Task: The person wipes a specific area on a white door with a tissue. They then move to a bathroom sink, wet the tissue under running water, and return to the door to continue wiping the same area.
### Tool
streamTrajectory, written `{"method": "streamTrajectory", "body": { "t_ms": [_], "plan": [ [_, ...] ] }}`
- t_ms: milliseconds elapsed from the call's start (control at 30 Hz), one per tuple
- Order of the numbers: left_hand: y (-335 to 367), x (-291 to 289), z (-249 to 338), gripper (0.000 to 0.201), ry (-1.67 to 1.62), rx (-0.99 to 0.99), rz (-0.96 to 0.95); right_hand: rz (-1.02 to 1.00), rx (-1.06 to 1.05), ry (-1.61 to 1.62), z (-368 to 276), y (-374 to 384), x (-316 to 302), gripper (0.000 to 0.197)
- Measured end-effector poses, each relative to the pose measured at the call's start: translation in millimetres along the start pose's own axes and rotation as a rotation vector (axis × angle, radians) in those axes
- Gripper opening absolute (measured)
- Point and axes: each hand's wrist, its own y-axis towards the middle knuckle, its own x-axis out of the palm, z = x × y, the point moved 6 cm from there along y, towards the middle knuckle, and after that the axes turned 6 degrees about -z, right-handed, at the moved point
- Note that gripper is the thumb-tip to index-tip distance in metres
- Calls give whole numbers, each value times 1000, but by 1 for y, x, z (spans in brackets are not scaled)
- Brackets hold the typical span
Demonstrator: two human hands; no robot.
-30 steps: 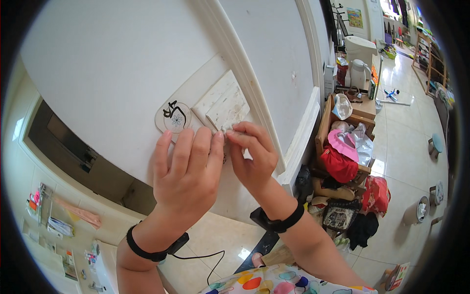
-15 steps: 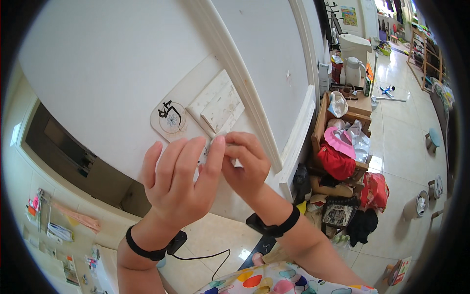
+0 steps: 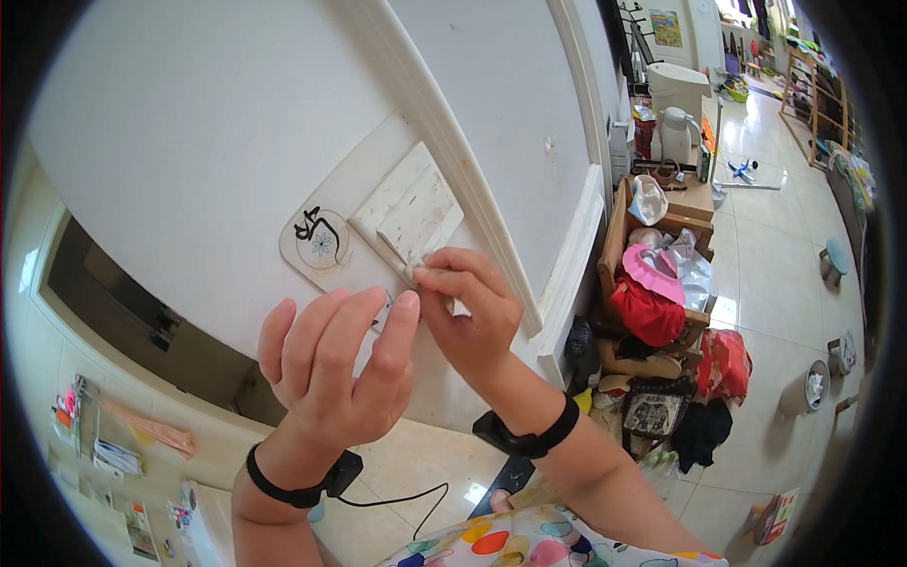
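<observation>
- The right hand (image 3: 468, 317) pinches a small pale piece (image 3: 413, 271) between thumb and forefinger, its grip closed on it.
- That piece sits at the near end of a thin strip (image 3: 392, 253) running up across a whitewashed wooden plaque (image 3: 411, 208).
- The plaque lies against a pale board (image 3: 354, 184) on the white wall (image 3: 189, 123); a round black line drawing (image 3: 321, 241) is just left of the plaque.
- The left hand (image 3: 335, 373) hovers near and left of the right, fingers spread and lifted, its grip open and holding nothing.
- Both wrists wear black bands.
- Far right, a red bag (image 3: 652, 312) and pink hat (image 3: 647, 274) sit in a cluttered wooden stand on the tiled floor (image 3: 784, 265).
</observation>
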Motion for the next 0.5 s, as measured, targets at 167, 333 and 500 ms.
{"method": "streamTrajectory", "body": {
  "t_ms": [167, 333, 500],
  "plan": [
    [-3, 0, -1, 40, -21, 5, -11, 122, 199, -20, 41, 19, -8, 16],
    [-3, 0, -1, 39, -24, 2, -4, 86, 178, 31, 19, 1, -1, 17],
    [-1, 0, 0, 38, -24, 2, 9, 55, 25, 17, 4, -9, 4, 18]
  ]
}}
